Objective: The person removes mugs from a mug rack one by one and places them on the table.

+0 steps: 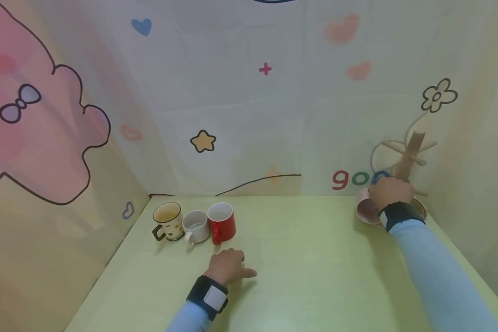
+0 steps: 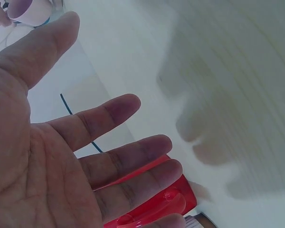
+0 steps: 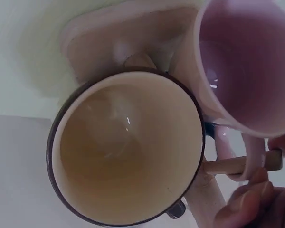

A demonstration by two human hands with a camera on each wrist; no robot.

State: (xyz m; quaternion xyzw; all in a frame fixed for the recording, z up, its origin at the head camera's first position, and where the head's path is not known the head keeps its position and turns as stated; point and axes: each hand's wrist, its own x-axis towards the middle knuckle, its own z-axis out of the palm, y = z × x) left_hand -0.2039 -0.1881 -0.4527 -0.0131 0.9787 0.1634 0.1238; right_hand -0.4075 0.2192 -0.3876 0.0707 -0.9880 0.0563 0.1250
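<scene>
At the right, a wooden mug tree (image 1: 408, 159) stands with a pink mug (image 1: 366, 207) hanging by its handle (image 3: 252, 152) from a peg (image 3: 230, 165). My right hand (image 1: 392, 192) pinches that handle beside the peg. A cream mug with a dark rim (image 3: 128, 147) hangs next to it, mostly hidden behind the hand in the head view. My left hand (image 1: 229, 267) hovers over the table with its fingers spread and nothing in it. Nearest to it is a red mug (image 1: 223, 223), beside a white ribbed mug (image 1: 196, 227) and a cream spotted mug (image 1: 168, 221).
The pale table (image 1: 290, 258) meets a printed curtain (image 1: 249, 106) at the back and along both sides. Other pegs (image 1: 429, 145) of the mug tree stick out above the right hand. The three mugs stand close together at the back left.
</scene>
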